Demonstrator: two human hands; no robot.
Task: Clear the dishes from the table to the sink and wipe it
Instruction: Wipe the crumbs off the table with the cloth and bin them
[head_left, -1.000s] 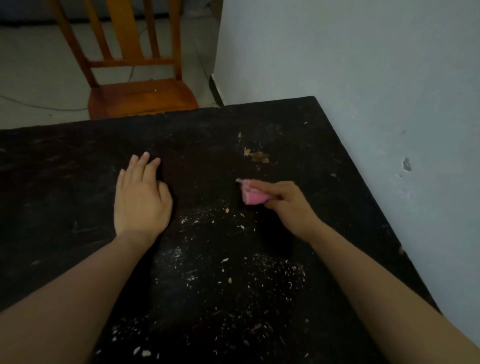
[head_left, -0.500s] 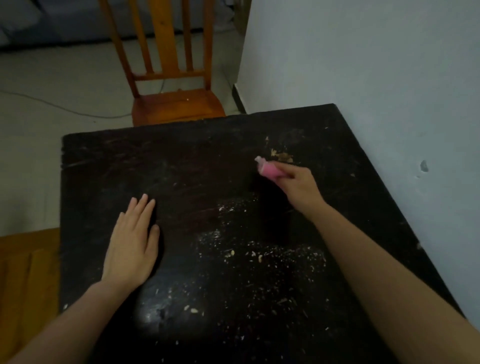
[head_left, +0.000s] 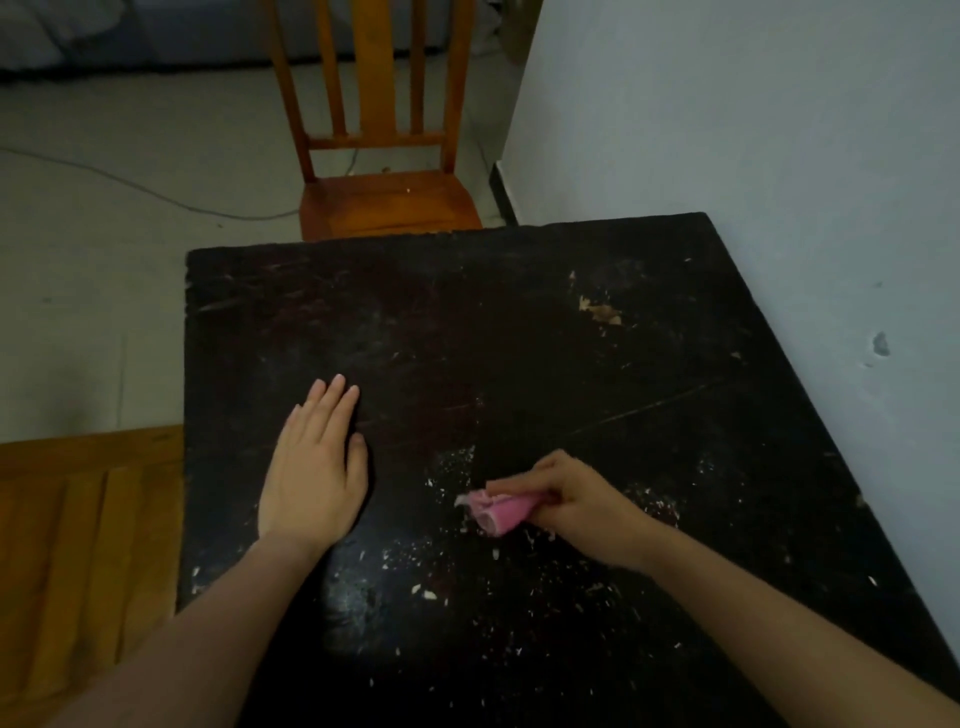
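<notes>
A dark, scratched table (head_left: 467, 322) fills the view, and no dishes stand on it. White crumbs (head_left: 415, 590) are scattered over its near half. A tan stain (head_left: 600, 310) marks the far right part. My right hand (head_left: 576, 504) grips a bunched pink cloth (head_left: 496, 512) and holds it down on the tabletop among the crumbs. My left hand (head_left: 314, 467) lies flat on the table to the left of the cloth, fingers straight and together.
A wooden chair (head_left: 384, 202) stands at the table's far edge. A second wooden seat (head_left: 78, 519) sits against the left edge. A pale wall (head_left: 779, 156) runs along the table's right side. A cable (head_left: 130, 187) lies on the floor.
My right hand has drawn the pink cloth back from near the tan stain toward me, into the crumbs. The view has shifted, so the table's left edge shows. My left hand stays flat.
</notes>
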